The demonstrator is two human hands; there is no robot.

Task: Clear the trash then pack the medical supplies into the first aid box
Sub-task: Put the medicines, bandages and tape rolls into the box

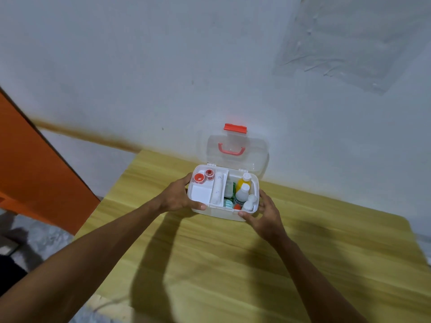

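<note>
while the first aid box (218, 212) sits open on the yellow-green wooden table (303, 264) close to the white wall (140, 66), both hands hold it from the near side. the left hand (177, 197) clasps the box's left end, thumb on the front rim and fingers curled round the far corner. the right hand (263, 212) cups the box's right front corner, thumb pressed to the front wall and fingers spread along the side. behind the box its clear lid (238, 155) stands upright with a red handle (231, 149) and red latch (235, 127). inside the box, a white tray (200, 194) on the left carries two red tape rolls (199, 178) and a bandage roll (218, 190); right of the tray stand a yellow bottle (243, 181) and white bottles (242, 194).
</note>
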